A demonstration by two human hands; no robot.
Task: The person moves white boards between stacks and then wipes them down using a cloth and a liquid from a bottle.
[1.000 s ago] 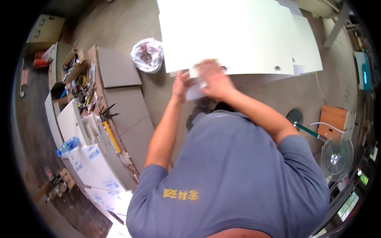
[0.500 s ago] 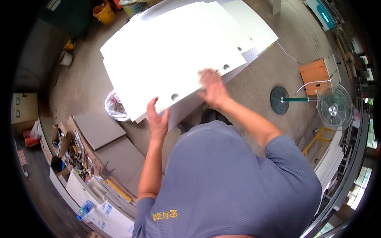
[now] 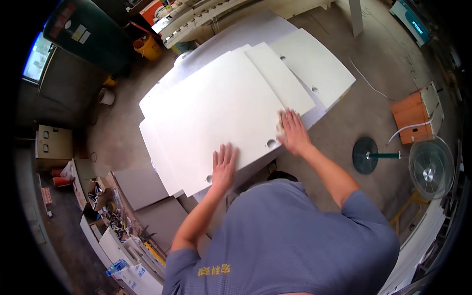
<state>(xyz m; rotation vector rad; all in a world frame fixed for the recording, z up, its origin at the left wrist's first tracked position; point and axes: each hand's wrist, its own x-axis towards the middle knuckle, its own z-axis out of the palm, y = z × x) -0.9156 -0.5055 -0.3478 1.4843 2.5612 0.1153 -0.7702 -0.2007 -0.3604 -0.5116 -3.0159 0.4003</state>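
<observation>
A stack of white panels (image 3: 216, 108) lies in front of me, with round holes along the near edge of the top one. My left hand (image 3: 224, 169) rests flat on the top panel, fingers stretched out, just right of a hole (image 3: 209, 179). Farther right, my right hand (image 3: 296, 135) is at the panel's near right corner, above another round hole (image 3: 271, 143). Under its fingers and thumb is a small pale wad (image 3: 280, 124) that looks like a rag, pressed against the surface; most of it is hidden.
Other white panels (image 3: 319, 64) with holes lie behind, on a grey tabletop (image 3: 260, 24). To the right are a standing fan (image 3: 427, 172) and an orange box (image 3: 412, 118). Grey boards (image 3: 137, 184) and a tool-cluttered bench (image 3: 115, 211) are at left. A bucket (image 3: 146, 46) stands far left.
My left hand has moved from the panel's edge onto its surface and now lies flat. The right hand has slid right along the near edge with the pale rag. The view has tilted up.
</observation>
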